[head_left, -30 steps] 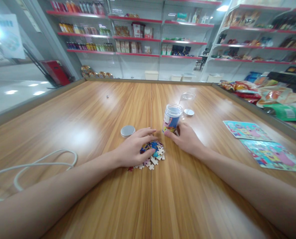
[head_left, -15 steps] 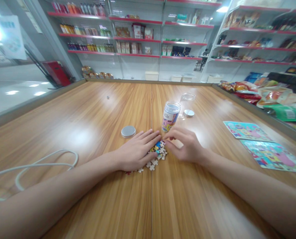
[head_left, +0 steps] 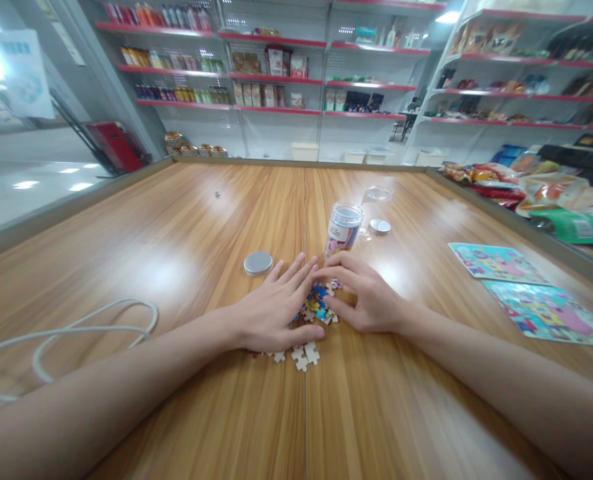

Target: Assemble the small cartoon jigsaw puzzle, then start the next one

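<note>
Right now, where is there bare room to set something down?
Bare patches: nearest, between the forearms; left, between the cable and left lid; right, between the right hand and the cards. Crowded: the middle, where that hand and the left hand partly cover the pieces, jar just behind.

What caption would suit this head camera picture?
Left hand and right hand at jigsaw pieces, a jar just beyond.

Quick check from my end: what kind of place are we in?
Probably a shop, or a mock-up of one: red-edged shelves carry rows of bottles, and packaged goods are piled beyond the right edge of the wooden table.
</note>
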{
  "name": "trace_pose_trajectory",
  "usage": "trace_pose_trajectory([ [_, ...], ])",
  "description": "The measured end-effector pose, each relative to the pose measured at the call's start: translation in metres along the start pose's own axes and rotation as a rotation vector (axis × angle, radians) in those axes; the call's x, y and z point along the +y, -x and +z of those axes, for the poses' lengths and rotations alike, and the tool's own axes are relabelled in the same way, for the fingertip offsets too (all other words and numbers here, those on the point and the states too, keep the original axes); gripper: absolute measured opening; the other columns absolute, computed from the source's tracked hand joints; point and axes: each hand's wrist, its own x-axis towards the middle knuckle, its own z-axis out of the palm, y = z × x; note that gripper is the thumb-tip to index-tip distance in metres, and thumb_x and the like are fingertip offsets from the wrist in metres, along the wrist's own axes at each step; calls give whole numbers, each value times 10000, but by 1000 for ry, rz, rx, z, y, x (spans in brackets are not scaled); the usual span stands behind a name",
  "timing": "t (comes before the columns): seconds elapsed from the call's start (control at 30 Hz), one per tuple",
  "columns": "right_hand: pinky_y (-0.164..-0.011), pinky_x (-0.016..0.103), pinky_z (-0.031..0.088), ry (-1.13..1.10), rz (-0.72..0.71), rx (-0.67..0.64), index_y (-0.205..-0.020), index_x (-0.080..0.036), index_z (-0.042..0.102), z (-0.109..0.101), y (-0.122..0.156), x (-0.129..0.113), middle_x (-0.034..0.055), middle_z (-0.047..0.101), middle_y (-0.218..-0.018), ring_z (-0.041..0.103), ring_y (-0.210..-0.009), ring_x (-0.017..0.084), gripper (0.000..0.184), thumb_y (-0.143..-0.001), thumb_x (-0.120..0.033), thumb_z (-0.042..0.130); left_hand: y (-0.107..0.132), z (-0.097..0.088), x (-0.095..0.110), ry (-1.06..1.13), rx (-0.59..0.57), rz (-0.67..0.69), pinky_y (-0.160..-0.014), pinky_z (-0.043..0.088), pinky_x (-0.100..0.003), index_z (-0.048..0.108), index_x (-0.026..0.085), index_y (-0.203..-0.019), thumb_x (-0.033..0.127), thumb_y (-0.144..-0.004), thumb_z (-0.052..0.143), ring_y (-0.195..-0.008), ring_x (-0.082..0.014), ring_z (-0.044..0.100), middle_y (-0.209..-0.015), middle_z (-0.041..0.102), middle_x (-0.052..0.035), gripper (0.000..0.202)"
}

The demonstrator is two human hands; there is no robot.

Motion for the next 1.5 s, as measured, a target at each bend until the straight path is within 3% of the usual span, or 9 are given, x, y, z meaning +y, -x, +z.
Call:
trace_pose_trajectory([
  [0.13, -1184, 557, 357, 115, 67, -222, -1555, -103, 292, 6, 1, -7, 239, 375, -1562, 343, -1472, 345, 771, -945, -478, 577, 1, 1, 1, -36, -5, -37, -1195, 143, -671, -1, 90, -1604, 750, -908, 404, -1543, -430, 65, -1653, 98, -259, 1041],
  [0.23, -1234, 569, 258, 189, 108, -399, -1577, -20, 205, 11, 3, -11, 279, 210, -1627, 208, -1530, 361, 853, -984, -581, 451, 2, 1, 1, -71, -8, -45, -1208, 149, -642, 35, 69, -1601, 756, -902, 400, -1548, -413, 72, -1652, 103, -260, 1046],
  [0.53, -1269, 514, 174, 268, 171, -496, -1599, -23, 117, 12, 11, -9, 221, 89, -1657, 104, -1552, 328, 894, -994, -641, 346, 4, -3, 2, -117, -94, -102, -1224, 120, -623, 24, 28, -1595, 873, -837, 299, -1552, -405, 21, -1649, 4, -265, 1168],
  [0.67, -1276, 506, 152, 275, 188, -510, -1598, -29, 140, 8, 8, -13, 206, 77, -1662, 92, -1555, 317, 837, -1013, -596, 335, 3, -3, -1, -103, -83, -109, -1243, 95, -591, 57, 25, -1594, 823, -888, 283, -1558, -376, 7, -1656, 5, -235, 1089],
  [0.8, -1279, 504, 139, 217, 136, -510, -1608, -79, 130, 4, 5, -11, 172, 66, -1668, 93, -1557, 292, 799, -1016, -552, 384, 0, 0, -7, -63, -42, -199, -1256, 107, -547, 49, 49, -1600, 585, -1032, 151, -1566, -316, 3, -1671, 45, -177, 787],
  [0.9, -1277, 501, 166, 182, 173, -465, -1603, -84, 165, 4, 4, -9, 157, 117, -1667, 124, -1557, 267, 705, -1047, -484, 329, -2, 4, -10, -76, -27, -231, -1250, 129, -556, 129, 87, -1601, 506, -1051, 166, -1565, -320, 36, -1673, 99, -150, 692],
  [1.17, -1258, 582, 166, 170, 167, -469, -1602, -143, 218, 5, 4, -11, 138, 129, -1667, 118, -1550, 329, 718, -1018, -510, 418, 0, 6, -12, -112, -12, -164, -1219, 150, -631, 134, 89, -1601, 640, -1004, 257, -1553, -381, 83, -1662, 126, -176, 822],
  [1.33, -1261, 544, 214, 76, 173, -370, -1606, -141, 191, 4, 7, -2, 134, 197, -1664, 180, -1548, 265, 627, -1033, -313, 379, 0, 2, -8, -99, -24, -183, -1209, 147, -655, 118, 134, -1608, 708, -969, 281, -1550, -394, 91, -1667, 82, -185, 875],
  [1.5, -1246, 533, 274, -6, 140, -280, -1571, -109, 288, 7, 7, 3, 165, 305, -1627, 275, -1521, 267, 648, -949, -167, 456, -1, -2, -7, -104, -43, -190, -1218, 139, -650, 105, 125, -1608, 673, -966, 335, -1554, -382, 81, -1670, 65, -180, 875],
])
